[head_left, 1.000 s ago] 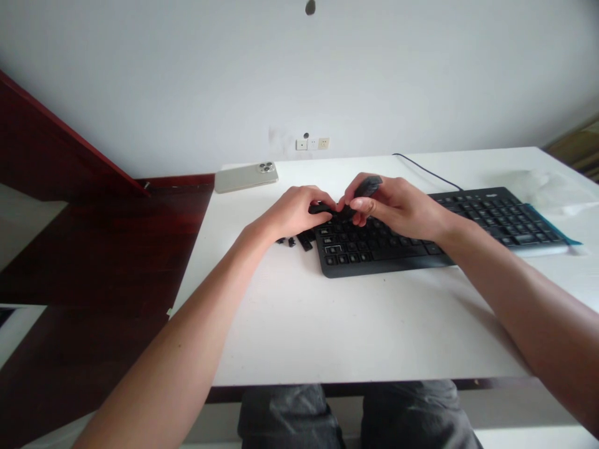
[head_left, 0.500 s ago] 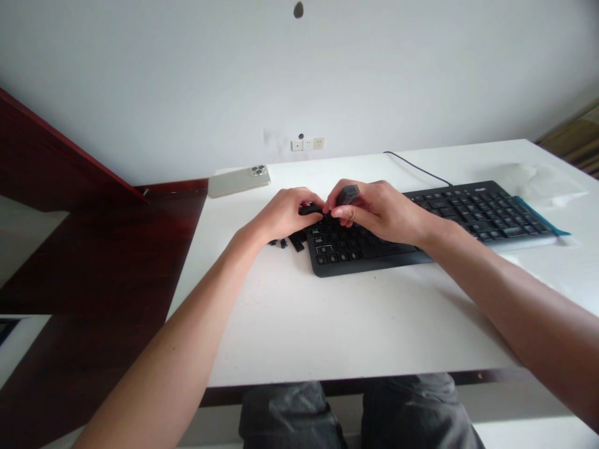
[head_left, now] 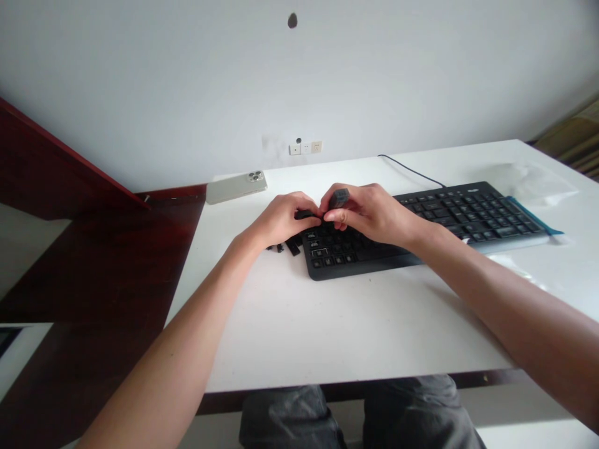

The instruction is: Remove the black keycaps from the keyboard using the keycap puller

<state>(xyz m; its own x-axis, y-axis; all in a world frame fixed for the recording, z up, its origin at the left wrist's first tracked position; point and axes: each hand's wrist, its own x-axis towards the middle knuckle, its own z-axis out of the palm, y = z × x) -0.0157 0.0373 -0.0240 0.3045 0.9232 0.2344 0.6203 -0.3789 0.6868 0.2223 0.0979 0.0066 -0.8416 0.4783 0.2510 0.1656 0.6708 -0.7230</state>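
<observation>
The person's right hand (head_left: 369, 212) is pinching a small black tool, seemingly a keycap puller (head_left: 337, 198), between thumb and fingers, its upper end poking above the knuckles. The left hand (head_left: 283, 218) is closing thumb and fingertips on a thin dark piece, probably a keycap (head_left: 306, 214), and the two hands are meeting fingertip to fingertip just above the left end of the black keyboard (head_left: 449, 218), apparently so that one can steady the piece while the other works on it. A few loose black keycaps (head_left: 287, 244) are lying on the white table (head_left: 327, 330) just beside the keyboard's left edge, partly hidden under the left hand. A phone (head_left: 236, 186) is lying face down near the table's far left corner, well apart. The keyboard's cable (head_left: 412, 169) is trailing toward the wall, and clear plastic wrapping (head_left: 533, 181) is sitting behind its right end. Nothing is crowding the hands.
</observation>
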